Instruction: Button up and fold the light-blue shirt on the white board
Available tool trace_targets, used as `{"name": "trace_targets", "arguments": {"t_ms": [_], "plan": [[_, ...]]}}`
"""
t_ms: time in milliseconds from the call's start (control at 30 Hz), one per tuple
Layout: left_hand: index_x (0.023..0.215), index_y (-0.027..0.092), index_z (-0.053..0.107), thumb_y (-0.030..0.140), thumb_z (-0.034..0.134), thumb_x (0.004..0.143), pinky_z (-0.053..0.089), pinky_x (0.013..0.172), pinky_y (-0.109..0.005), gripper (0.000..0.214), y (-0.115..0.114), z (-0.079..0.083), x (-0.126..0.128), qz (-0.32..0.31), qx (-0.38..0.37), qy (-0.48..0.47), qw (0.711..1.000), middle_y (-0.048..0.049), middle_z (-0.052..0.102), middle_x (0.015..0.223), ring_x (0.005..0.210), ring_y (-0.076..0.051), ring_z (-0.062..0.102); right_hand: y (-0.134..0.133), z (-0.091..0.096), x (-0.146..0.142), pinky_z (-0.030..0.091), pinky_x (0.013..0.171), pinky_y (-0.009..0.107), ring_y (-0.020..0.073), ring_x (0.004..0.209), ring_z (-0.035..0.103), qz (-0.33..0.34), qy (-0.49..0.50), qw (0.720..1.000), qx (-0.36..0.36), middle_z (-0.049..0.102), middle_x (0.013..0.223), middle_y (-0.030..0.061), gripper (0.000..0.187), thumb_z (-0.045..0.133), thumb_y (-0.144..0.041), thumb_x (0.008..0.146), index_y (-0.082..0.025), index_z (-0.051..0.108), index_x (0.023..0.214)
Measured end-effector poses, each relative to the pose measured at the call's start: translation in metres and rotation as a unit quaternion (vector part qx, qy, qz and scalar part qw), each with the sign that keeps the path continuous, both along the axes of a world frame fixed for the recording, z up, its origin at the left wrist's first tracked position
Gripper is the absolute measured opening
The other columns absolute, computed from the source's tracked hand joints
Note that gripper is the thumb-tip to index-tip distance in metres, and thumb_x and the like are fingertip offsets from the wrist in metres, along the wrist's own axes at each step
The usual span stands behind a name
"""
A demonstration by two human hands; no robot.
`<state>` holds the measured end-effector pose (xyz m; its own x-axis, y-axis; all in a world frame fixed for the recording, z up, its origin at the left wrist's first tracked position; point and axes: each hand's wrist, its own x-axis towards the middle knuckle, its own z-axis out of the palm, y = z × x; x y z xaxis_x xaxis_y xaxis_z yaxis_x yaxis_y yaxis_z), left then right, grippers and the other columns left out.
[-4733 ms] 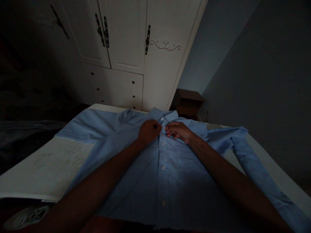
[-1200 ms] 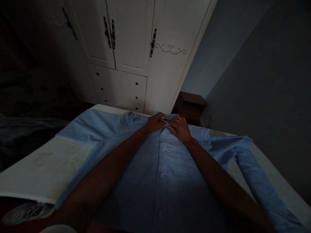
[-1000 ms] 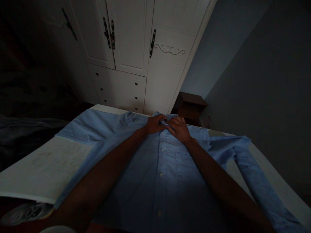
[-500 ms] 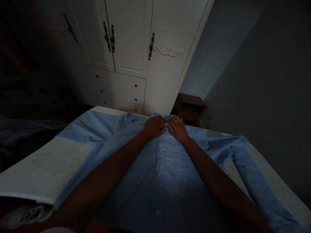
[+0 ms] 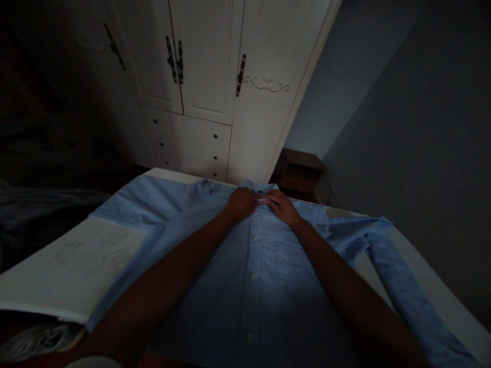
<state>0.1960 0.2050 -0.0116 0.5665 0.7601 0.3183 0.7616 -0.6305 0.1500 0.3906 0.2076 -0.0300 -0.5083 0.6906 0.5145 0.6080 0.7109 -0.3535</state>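
Our L hand (image 5: 242,203) & R hand (image 5: 283,206) are equally near the btn row (image 5: 253,276), fingers (image 5: 273,196) pinching shirt (image 5: 207,271) cloth by collar (image 5: 248,183). Shirt's front-up on surface (image 5: 88,255), row running from fingers twd us.

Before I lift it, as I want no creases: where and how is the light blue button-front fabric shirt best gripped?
Probably pinched at both shoulders, reaching from the near, hem side: the shirt lies mostly flat, front up, its blue collar at the far edge of the white table, a shoulder spread on either side.
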Motion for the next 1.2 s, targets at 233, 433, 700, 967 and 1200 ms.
{"name": "trace_targets", "arguments": {"t_ms": [233,433,700,967,1200], "plan": [[0.102,0.018,0.070,0.041,0.048,0.093,0.048,0.084,-0.036,0.033,0.0029,-0.0046,0.0001,0.024,-0.011,-0.030,0.999,-0.0105,0.071,0.099,0.095,-0.025,0.064,0.0013,-0.0034,0.0013,0.048,0.088,0.041,0.0230,0.093,0.062,-0.010,0.027,1.000,-0.006,0.070,0.096,0.0081,0.030,0.049,-0.041,0.095,-0.023,0.071,0.107],[0.108,0.020,0.068,0.036,0.047,0.094,0.048,0.088,-0.035,0.030,0.0065,-0.0087,-0.0017,-0.009,-0.006,-0.052,0.999,-0.0076,0.070,0.106,0.099,-0.023,0.064,0.0020,-0.0059,0.0018,0.046,0.087,0.041,0.0237,0.093,0.061,-0.028,-0.001,0.999,0.036,0.069,0.096,0.0098,0.036,0.046,-0.046,0.096,-0.020,0.069,0.104],[0.108,0.019,0.069,0.028,0.048,0.090,0.048,0.090,-0.036,0.029,0.0048,-0.0084,-0.0018,-0.012,0.003,-0.037,0.999,-0.0079,0.071,0.104,0.098,-0.023,0.064,0.0003,-0.0050,0.0014,0.045,0.083,0.040,0.0238,0.093,0.059,-0.012,-0.011,0.997,0.073,0.069,0.095,0.0080,0.030,0.049,-0.041,0.096,-0.023,0.070,0.108],[0.105,0.017,0.071,0.037,0.048,0.092,0.049,0.087,-0.034,0.032,0.0064,-0.0074,-0.0015,-0.020,0.001,-0.076,0.997,-0.0089,0.072,0.102,0.095,-0.022,0.065,-0.0037,-0.0017,-0.0023,0.042,0.081,0.040,0.0240,0.090,0.057,-0.046,-0.058,0.991,0.109,0.068,0.090,0.0082,0.028,0.051,-0.038,0.096,-0.021,0.072,0.104],[0.103,0.016,0.069,0.030,0.043,0.095,0.049,0.087,-0.035,0.031,0.0089,-0.0083,-0.0028,-0.037,0.006,-0.050,0.998,-0.0091,0.071,0.103,0.095,-0.022,0.065,0.0047,-0.0089,0.0021,0.046,0.080,0.038,0.0211,0.086,0.061,-0.015,0.012,0.997,0.072,0.070,0.088,0.0063,0.030,0.053,-0.045,0.094,-0.024,0.072,0.103]]}}
